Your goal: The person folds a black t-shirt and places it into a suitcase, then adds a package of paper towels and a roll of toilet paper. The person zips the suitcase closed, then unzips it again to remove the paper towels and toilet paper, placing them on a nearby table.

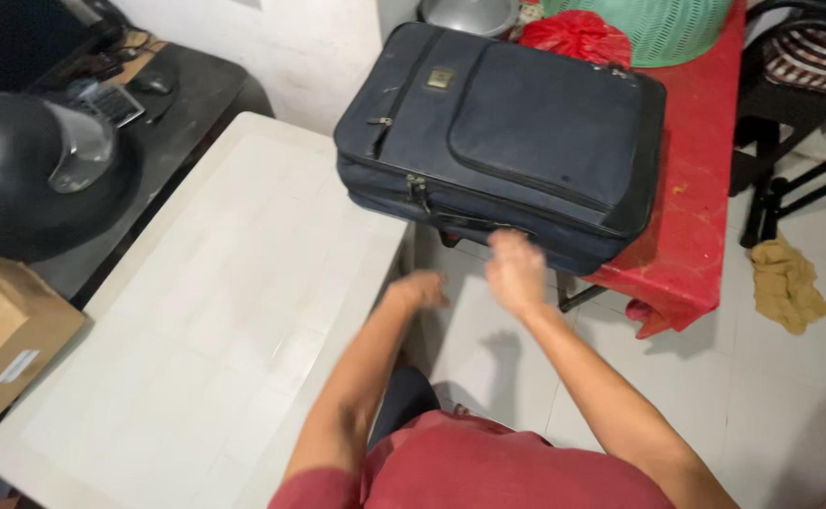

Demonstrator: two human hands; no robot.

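Observation:
A dark blue soft suitcase (pixel 516 132) lies flat, spanning the gap between a white table (pixel 205 311) and a red-covered table (pixel 705 179). Both my arms reach toward its near edge. My left hand (pixel 419 288) is blurred, just below the suitcase at the white table's corner, and holds nothing that I can see. A little to the right, my right hand (pixel 515 269) is raised with fingers apart, almost touching the suitcase's front zip side. Neither hand grips the case.
A black helmet (pixel 31 170) sits on a dark desk at left, with a cardboard box (pixel 8 339) below it. A green mesh basket (pixel 662 28) and red bag (pixel 578 36) lie behind the suitcase. A yellow cloth (pixel 790 283) is on the tiled floor beside a black chair (pixel 790 104).

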